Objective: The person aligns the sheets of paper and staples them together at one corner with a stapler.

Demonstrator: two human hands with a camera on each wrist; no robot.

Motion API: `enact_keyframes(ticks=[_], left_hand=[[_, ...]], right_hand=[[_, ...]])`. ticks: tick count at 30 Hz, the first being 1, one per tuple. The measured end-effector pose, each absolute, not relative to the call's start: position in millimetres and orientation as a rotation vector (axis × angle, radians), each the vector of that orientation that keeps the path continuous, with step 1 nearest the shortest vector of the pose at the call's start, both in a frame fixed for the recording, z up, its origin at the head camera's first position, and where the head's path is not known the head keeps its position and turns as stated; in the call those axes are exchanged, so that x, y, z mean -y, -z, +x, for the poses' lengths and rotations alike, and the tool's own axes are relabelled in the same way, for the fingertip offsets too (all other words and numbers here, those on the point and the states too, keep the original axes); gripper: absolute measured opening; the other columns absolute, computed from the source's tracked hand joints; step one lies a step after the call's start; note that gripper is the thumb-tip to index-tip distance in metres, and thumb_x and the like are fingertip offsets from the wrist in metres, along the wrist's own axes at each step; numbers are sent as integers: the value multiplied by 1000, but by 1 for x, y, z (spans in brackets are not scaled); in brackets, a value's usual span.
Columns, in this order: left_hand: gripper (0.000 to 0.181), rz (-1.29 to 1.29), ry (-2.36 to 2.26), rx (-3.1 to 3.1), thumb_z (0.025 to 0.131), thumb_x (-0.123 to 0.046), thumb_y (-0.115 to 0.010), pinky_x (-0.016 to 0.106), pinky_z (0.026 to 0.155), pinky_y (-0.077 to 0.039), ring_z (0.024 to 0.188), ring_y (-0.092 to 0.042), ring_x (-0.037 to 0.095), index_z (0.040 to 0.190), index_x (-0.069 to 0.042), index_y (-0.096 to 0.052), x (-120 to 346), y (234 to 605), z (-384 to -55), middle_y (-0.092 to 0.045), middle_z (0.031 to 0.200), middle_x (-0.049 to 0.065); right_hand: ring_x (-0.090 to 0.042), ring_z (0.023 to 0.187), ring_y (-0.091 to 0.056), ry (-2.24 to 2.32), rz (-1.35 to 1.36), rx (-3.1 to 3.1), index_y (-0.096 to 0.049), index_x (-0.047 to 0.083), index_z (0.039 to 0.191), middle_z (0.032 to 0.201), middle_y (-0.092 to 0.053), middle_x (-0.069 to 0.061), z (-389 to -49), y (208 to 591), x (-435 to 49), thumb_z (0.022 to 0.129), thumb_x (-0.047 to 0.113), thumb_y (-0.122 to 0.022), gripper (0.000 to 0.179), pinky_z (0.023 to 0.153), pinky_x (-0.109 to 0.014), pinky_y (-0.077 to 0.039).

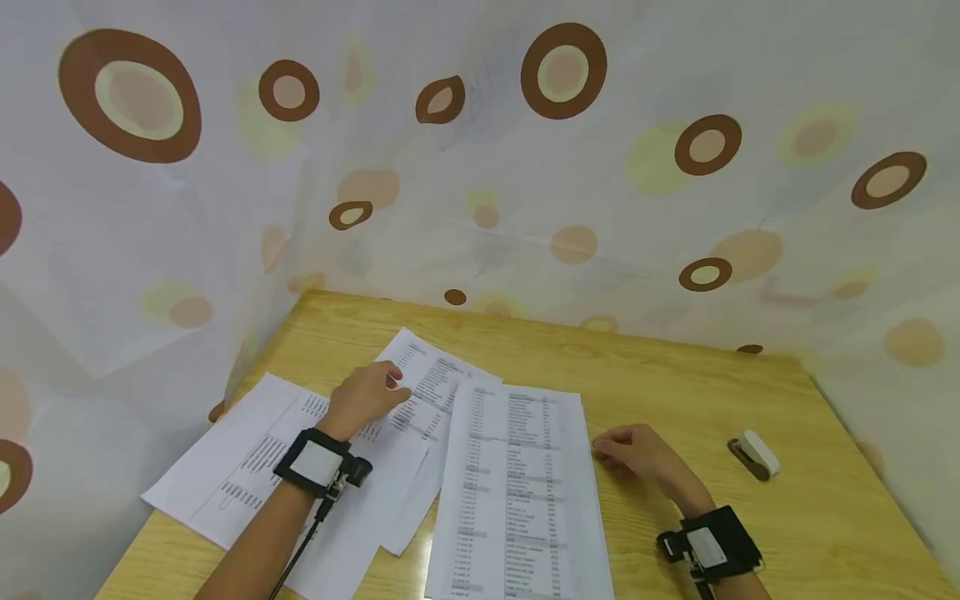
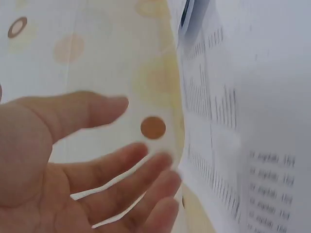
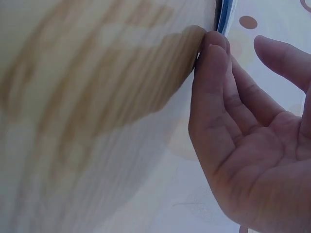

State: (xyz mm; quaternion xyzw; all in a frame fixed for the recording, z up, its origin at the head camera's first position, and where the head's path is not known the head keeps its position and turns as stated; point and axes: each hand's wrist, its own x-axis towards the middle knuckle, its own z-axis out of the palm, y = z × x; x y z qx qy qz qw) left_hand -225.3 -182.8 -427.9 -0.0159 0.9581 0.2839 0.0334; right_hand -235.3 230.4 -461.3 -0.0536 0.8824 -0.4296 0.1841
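Note:
My left hand (image 1: pixel 367 396) hovers above the left-hand printed sheets (image 1: pixel 262 450), its thumb apart from loosely bent fingers (image 2: pixel 129 179) and nothing held. Beneath and beyond it another printed sheet (image 1: pixel 435 379) lies at a slant. In the middle is a stack of printed pages (image 1: pixel 517 500) with rows of text and grey bands. Just off the stack's right edge, my right hand (image 1: pixel 637 454) rests with its fingertips low at the tabletop. The right wrist view shows those fingers (image 3: pixel 209 97) extended together, the thumb held away, and nothing pinched between them.
A small white and dark stapler (image 1: pixel 753 456) lies on the wooden table (image 1: pixel 675 375) to the right of my right hand. A white sheet with brown ring patterns (image 1: pixel 480 167) hangs behind the table and along its sides. Papers overlap at the left.

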Motion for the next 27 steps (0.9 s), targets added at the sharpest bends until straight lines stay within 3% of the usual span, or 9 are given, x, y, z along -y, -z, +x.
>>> enact_keyframes(ticks=[4,9,15,24,27], left_hand=[[47,-140,-846,-2974,93,-23,-68,51,78,-51,99,-64,35,130,5,-59,201,428,-234,-64,121,23],[51,-221,-763,-3009,88,-19,-72,55,76,-50,91,-63,36,127,10,-56,215,439,-241,-64,113,28],[58,-241,-724,-2977,84,-16,-74,59,80,-47,95,-60,41,131,10,-51,222,452,-241,-60,113,30],[52,-224,-640,-2948,86,-17,-73,60,87,-44,102,-62,41,131,5,-56,225,442,-246,-62,123,27],[40,-182,-601,-2922,86,-16,-71,57,84,-46,97,-62,37,121,3,-63,231,438,-246,-65,114,23]], right_hand=[[-22,88,-65,1238,-154,-2469,-66,-10,117,99,-69,-9,-235,462,-233,100,18,-61,34,73,-36,-55],[-22,89,-66,1244,-155,-2470,-66,-10,117,100,-68,-9,-237,460,-232,101,18,-60,33,75,-36,-55],[-23,88,-66,1249,-140,-2458,-68,-9,114,98,-69,-8,-233,465,-231,100,17,-61,30,75,-37,-55],[-21,87,-65,1278,-73,-2461,-68,-8,113,97,-68,-8,-233,469,-231,99,15,-61,28,73,-36,-56],[-21,86,-64,1263,-78,-2474,-69,-8,113,96,-68,-7,-234,468,-230,99,16,-61,29,73,-35,-55]])
